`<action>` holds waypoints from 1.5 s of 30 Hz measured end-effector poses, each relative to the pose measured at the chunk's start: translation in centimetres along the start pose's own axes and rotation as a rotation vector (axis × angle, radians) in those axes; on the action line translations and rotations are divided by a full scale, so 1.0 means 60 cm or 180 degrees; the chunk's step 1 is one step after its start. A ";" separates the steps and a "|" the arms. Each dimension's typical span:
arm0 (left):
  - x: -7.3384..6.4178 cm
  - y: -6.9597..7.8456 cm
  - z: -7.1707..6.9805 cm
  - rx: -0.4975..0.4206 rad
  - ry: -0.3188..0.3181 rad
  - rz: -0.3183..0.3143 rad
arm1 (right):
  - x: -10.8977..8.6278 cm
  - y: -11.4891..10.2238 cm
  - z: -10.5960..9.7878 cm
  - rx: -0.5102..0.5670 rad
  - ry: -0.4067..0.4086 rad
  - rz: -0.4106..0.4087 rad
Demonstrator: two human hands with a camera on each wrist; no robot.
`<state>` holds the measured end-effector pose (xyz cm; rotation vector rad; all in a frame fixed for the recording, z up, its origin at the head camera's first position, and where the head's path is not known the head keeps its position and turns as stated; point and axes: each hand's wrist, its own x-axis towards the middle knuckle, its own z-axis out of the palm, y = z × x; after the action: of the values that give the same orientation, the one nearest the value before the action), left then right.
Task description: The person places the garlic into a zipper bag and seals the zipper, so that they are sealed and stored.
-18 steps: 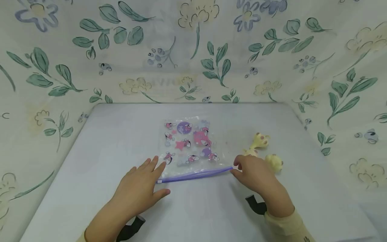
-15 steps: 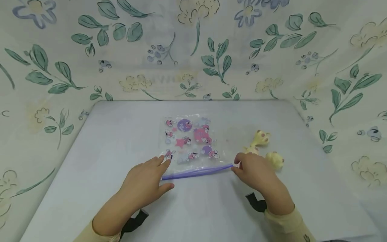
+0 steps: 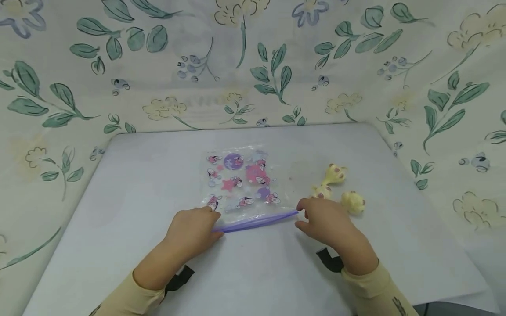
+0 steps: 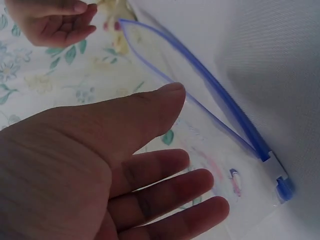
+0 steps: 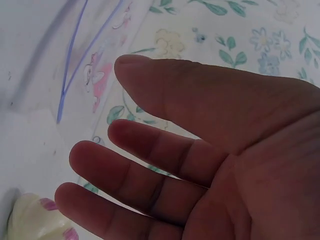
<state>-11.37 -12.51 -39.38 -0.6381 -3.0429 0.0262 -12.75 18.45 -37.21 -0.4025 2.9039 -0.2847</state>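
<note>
A clear zip bag [image 3: 243, 182] printed with pink and purple pictures lies flat on the white table. Its purple zip strip [image 3: 257, 222] runs along the near edge, and the left wrist view shows a white slider [image 4: 275, 167] at one end. My left hand [image 3: 192, 232] is at the strip's left end, thumb and fingers bent loosely and apart in the left wrist view [image 4: 125, 145]. At the strip's right end is my right hand [image 3: 328, 219], its fingers relaxed with nothing between them in the right wrist view.
Several small yellow pieces with darker spots lie just beyond my right hand, among them a rounded one [image 3: 353, 202] and a tapering one [image 3: 334, 174]. A floral cloth [image 3: 237, 66] hangs behind the table [image 3: 150, 171]. Black straps sit at both wrists.
My left hand has moved right and forward to the strip's left end, its fingers now bent down. The right hand has hardly moved. The head view has shifted slightly.
</note>
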 end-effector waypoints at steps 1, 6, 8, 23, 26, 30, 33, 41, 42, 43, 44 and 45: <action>-0.001 -0.002 0.002 -0.0018 0.0039 0.0008 | 0.000 -0.002 0.002 -0.0011 -0.0026 -0.0028; -0.006 -0.004 0.010 -0.0044 0.0085 0.0152 | -0.002 -0.012 0.013 -0.0023 -0.0125 -0.0186; -0.008 -0.003 0.014 -0.0028 0.0040 0.0199 | -0.003 -0.014 0.017 -0.0040 -0.0144 -0.0230; -0.020 0.007 0.026 -0.0045 -0.0071 0.0155 | 0.001 -0.020 0.023 -0.0113 -0.0156 -0.0282; -0.033 0.017 0.023 -0.0032 -0.0121 0.0114 | 0.008 -0.024 0.027 -0.0062 -0.0316 -0.0298; -0.055 0.036 0.022 -0.0106 -0.0129 0.0019 | 0.017 -0.031 0.031 -0.0092 -0.0489 -0.0421; -0.063 0.048 0.025 -0.0160 -0.0043 -0.0074 | 0.018 -0.034 0.032 -0.0151 -0.0495 -0.0479; -0.046 0.069 0.039 -0.0357 -0.0115 -0.0420 | 0.012 -0.026 0.023 -0.0044 -0.0499 -0.0488; -0.041 0.071 0.042 -0.0439 -0.0166 -0.0464 | 0.011 -0.024 0.022 -0.0023 -0.0490 -0.0477; -0.035 0.071 0.045 -0.0508 -0.0204 -0.0498 | 0.010 -0.020 0.020 -0.0009 -0.0465 -0.0479; -0.030 0.070 0.048 -0.0578 -0.0232 -0.0534 | 0.009 -0.017 0.018 0.0005 -0.0438 -0.0469; -0.025 0.068 0.049 -0.0636 -0.0235 -0.0567 | 0.008 -0.012 0.015 0.0016 -0.0394 -0.0475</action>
<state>-8.47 -9.40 -42.48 -0.3795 -3.1872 -0.2678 -12.84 17.46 -38.01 -0.6146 2.7566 -0.2787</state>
